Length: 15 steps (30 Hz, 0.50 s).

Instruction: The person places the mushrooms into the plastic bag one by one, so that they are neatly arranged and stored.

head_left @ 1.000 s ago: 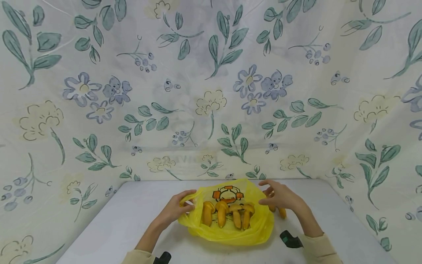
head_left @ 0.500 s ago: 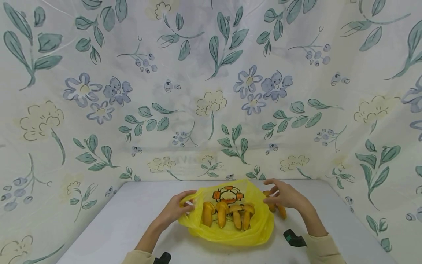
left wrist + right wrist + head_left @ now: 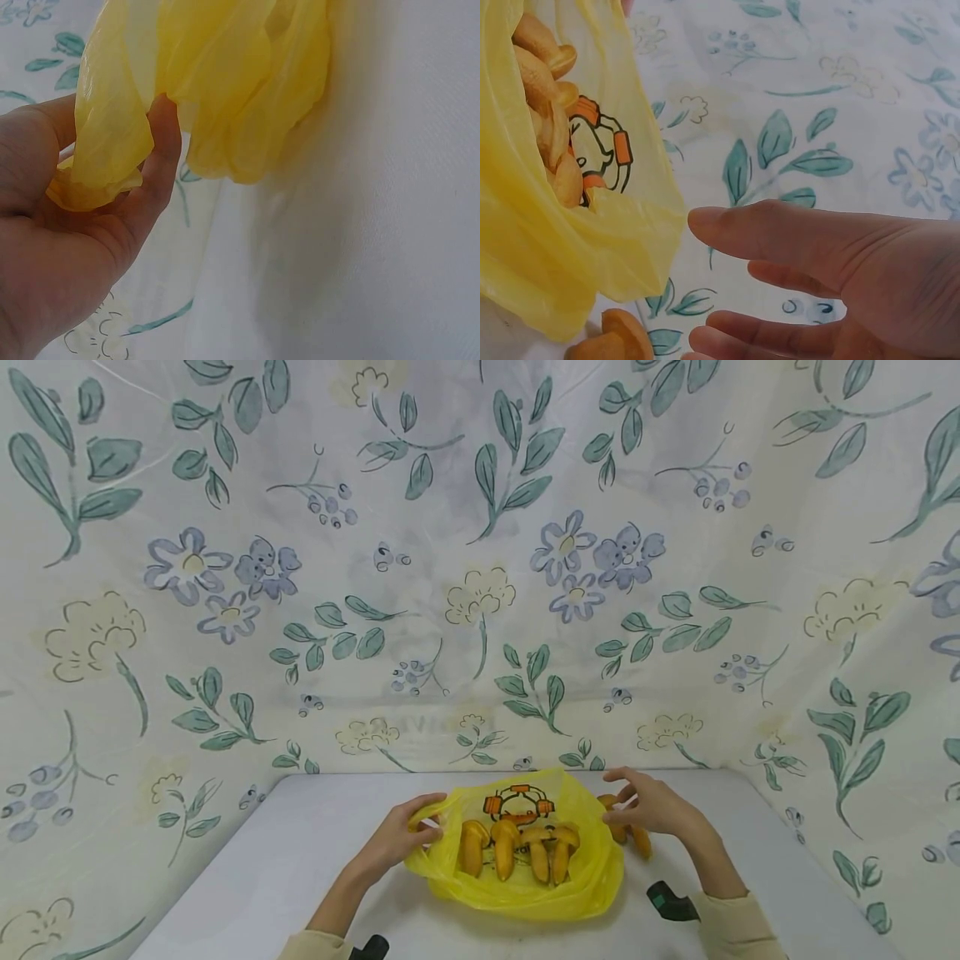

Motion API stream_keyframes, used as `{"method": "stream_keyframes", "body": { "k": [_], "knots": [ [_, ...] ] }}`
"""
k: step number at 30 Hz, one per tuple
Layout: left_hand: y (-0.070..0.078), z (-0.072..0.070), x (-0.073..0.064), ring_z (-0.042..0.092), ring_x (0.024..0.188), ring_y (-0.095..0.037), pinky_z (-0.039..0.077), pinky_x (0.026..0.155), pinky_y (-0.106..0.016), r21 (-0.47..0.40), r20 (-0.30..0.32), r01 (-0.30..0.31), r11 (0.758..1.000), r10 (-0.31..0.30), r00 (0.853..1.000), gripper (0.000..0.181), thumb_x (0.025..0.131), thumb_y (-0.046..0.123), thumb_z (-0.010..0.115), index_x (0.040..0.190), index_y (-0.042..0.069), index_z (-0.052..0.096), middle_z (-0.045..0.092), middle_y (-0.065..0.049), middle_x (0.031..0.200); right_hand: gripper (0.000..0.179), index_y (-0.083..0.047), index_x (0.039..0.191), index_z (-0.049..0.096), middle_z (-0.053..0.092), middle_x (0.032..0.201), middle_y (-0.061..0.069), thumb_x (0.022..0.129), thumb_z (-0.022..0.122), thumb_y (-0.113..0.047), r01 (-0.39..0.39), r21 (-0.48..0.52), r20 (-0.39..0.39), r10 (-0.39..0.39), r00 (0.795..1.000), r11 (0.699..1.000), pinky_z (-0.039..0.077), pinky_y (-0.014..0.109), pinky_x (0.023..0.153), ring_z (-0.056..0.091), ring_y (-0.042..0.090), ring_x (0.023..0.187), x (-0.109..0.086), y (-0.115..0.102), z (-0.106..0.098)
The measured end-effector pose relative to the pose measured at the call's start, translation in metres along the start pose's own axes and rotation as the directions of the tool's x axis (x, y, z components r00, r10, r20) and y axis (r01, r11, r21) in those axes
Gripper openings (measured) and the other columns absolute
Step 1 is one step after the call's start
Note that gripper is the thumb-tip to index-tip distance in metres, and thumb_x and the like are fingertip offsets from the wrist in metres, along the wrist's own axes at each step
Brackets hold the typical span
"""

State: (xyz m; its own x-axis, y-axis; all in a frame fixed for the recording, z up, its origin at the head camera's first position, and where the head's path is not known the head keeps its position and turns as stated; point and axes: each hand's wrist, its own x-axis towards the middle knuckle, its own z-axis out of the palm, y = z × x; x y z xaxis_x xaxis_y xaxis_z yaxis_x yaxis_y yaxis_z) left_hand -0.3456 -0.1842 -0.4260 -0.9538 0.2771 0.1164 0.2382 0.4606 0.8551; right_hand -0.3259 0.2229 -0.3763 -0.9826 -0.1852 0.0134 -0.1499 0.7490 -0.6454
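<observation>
A yellow plastic bag (image 3: pixel 525 902) with a printed cartoon lies with its mouth spread toward me. Several brown mushrooms (image 3: pixel 505 852) sit side by side inside it. My left hand (image 3: pixel 397 835) holds the bag's left handle; in the left wrist view the yellow film (image 3: pixel 112 127) passes between thumb and curled fingers. To the right of the bag, my right hand (image 3: pixel 660 810) has its thumb and fingers spread, holding nothing. The right wrist view has its thumb (image 3: pixel 735 229) close beside the bag's edge. More mushrooms (image 3: pixel 641 842) lie outside the bag, below the right hand, partly hidden.
The white table (image 3: pixel 300 852) runs back to a floral cloth (image 3: pixel 480 635) hung behind it. Dark devices (image 3: pixel 670 902) are worn at both wrists, by the beige sleeves.
My right hand has drawn back slightly to the right, away from the bag's edge, uncovering more of the outside mushrooms. The left hand and the bag stay nearly still.
</observation>
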Motion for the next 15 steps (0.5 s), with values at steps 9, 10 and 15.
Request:
{"method": "stream_keyframes", "body": {
  "k": [9,10,15],
  "knots": [
    [-0.0017,0.0002,0.0016,0.063,0.090,-0.019,0.058,0.076,-0.032,0.004,-0.001,0.003,1.000,-0.003,1.000,0.056,0.088,0.011,0.068,0.142,0.009,0.050,0.062,-0.013,0.120,0.067,-0.010,0.138,0.049,0.061,0.120,0.020,0.081,0.078,-0.032,-0.010,-0.012,-0.006,0.010,1.000,1.000,0.057,0.045,0.080,0.062,0.027,0.100,-0.0018,0.0075,-0.0052],
    [-0.0016,0.0002,0.0014,0.063,0.090,-0.019,0.058,0.076,-0.032,0.002,-0.002,0.002,1.000,-0.002,1.000,0.056,0.088,0.011,0.068,0.142,0.009,0.050,0.062,-0.013,0.120,0.068,-0.010,0.138,0.049,0.061,0.120,0.021,0.081,0.079,-0.032,-0.013,-0.010,-0.006,0.013,1.000,1.000,0.057,0.045,0.080,0.062,0.028,0.100,-0.0017,0.0080,-0.0058],
    [-0.0016,-0.0001,0.0009,0.064,0.090,-0.019,0.058,0.075,-0.031,0.006,-0.004,0.003,1.000,-0.003,1.000,0.056,0.088,0.011,0.068,0.142,0.009,0.050,0.062,-0.013,0.119,0.071,-0.011,0.138,0.049,0.061,0.122,0.021,0.080,0.079,-0.037,-0.041,-0.006,-0.001,0.041,0.999,0.999,0.057,0.045,0.082,0.062,0.027,0.100,-0.0012,0.0099,-0.0068]
  ]
}}
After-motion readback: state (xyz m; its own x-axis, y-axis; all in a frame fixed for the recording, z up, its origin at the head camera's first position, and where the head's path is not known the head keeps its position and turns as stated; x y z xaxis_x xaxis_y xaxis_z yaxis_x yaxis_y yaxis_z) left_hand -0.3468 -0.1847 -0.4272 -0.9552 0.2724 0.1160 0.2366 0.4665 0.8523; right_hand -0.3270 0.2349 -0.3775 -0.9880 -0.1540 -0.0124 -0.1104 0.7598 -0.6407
